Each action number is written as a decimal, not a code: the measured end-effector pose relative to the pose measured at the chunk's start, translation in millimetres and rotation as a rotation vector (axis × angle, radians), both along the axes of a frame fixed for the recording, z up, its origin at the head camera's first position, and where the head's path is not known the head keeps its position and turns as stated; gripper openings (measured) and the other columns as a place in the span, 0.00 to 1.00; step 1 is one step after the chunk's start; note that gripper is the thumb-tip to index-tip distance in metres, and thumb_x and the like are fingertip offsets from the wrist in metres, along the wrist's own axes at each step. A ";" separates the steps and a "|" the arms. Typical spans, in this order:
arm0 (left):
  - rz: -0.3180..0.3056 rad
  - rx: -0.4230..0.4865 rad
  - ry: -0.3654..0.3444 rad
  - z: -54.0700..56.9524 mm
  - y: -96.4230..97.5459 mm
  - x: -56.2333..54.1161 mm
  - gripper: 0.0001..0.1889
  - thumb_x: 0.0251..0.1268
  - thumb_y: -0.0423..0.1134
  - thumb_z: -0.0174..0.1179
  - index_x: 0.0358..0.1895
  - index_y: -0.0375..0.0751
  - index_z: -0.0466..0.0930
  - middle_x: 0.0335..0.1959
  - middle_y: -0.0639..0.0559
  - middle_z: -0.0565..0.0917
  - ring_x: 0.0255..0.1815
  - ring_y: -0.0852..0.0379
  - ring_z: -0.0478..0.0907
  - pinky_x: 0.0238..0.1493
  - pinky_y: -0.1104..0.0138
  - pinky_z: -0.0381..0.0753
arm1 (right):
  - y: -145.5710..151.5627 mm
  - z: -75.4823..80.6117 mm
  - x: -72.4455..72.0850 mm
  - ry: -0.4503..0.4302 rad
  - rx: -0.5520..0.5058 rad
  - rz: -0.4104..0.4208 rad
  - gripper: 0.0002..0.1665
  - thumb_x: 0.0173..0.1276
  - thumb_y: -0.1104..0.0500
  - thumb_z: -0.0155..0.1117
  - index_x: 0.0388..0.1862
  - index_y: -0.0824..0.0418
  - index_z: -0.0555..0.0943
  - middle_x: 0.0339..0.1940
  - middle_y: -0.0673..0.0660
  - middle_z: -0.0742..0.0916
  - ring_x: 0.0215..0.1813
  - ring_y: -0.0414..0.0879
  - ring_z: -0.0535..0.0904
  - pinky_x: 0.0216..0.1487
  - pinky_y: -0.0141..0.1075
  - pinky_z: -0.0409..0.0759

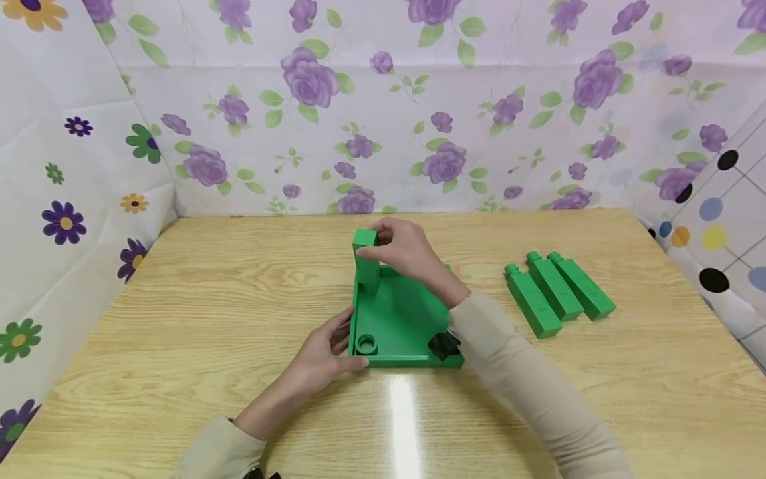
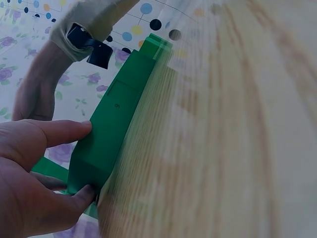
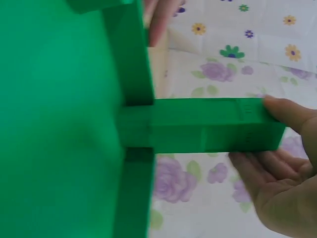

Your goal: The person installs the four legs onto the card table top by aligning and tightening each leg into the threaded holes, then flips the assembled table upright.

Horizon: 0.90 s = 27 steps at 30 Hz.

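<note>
A square green toy table top [image 1: 409, 319] with a raised rim lies on the wooden table, hollow side up. My left hand [image 1: 320, 356] grips its near left corner, thumb along the front rim and fingers at the left side. In the left wrist view that hand [image 2: 44, 173] holds the rim's outer wall [image 2: 114, 114]. At the far left corner, my right hand [image 1: 403, 246] pinches the upper end of an upright green leg [image 1: 366, 263]. The right wrist view shows the leg's [image 3: 208, 124] lower end at the corner. A round socket [image 1: 366, 344] shows in the near left corner.
To the right, three more green legs [image 1: 532, 303] with threaded ends lie side by side on the wooden table [image 1: 239, 286]. A flowered cloth [image 1: 311, 133] hangs behind the table. Black straps [image 1: 444, 344] are on the wrists.
</note>
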<state>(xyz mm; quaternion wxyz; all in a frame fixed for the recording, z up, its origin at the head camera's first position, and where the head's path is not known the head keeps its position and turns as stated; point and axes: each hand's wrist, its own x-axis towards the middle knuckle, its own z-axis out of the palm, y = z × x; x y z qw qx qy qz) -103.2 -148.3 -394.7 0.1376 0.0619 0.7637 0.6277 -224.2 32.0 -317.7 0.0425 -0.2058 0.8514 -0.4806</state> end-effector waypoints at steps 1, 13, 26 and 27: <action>-0.002 0.005 -0.002 -0.1 0.2 -0.1 0.47 0.53 0.23 0.67 0.75 0.32 0.51 0.69 0.36 0.65 0.69 0.39 0.63 0.66 0.55 0.69 | 0.7 2.2 0.3 -0.001 0.016 0.019 0.24 0.62 0.55 0.71 0.55 0.62 0.79 0.48 0.57 0.85 0.51 0.48 0.81 0.52 0.37 0.79; 0.033 0.003 -0.026 -2.7 1.7 -2.0 0.47 0.52 0.22 0.68 0.75 0.35 0.52 0.69 0.38 0.65 0.69 0.41 0.63 0.65 0.58 0.70 | 63.9 6.9 11.9 0.011 0.041 0.049 0.31 0.69 0.57 0.64 0.68 0.64 0.69 0.63 0.62 0.78 0.63 0.53 0.74 0.60 0.42 0.76; 0.045 -0.012 -0.025 -2.3 1.3 -1.3 0.47 0.52 0.22 0.68 0.76 0.36 0.52 0.69 0.38 0.66 0.68 0.40 0.64 0.66 0.58 0.69 | 149.7 -17.0 43.3 0.126 0.197 -0.098 0.25 0.72 0.59 0.60 0.63 0.71 0.72 0.58 0.70 0.79 0.59 0.63 0.75 0.59 0.51 0.77; 0.046 -0.013 -0.026 -2.3 1.2 -1.0 0.47 0.52 0.22 0.68 0.76 0.36 0.52 0.69 0.38 0.66 0.69 0.40 0.63 0.65 0.58 0.69 | 154.0 -18.9 46.0 0.137 0.207 -0.109 0.25 0.72 0.59 0.61 0.63 0.72 0.73 0.58 0.71 0.79 0.58 0.64 0.76 0.57 0.52 0.77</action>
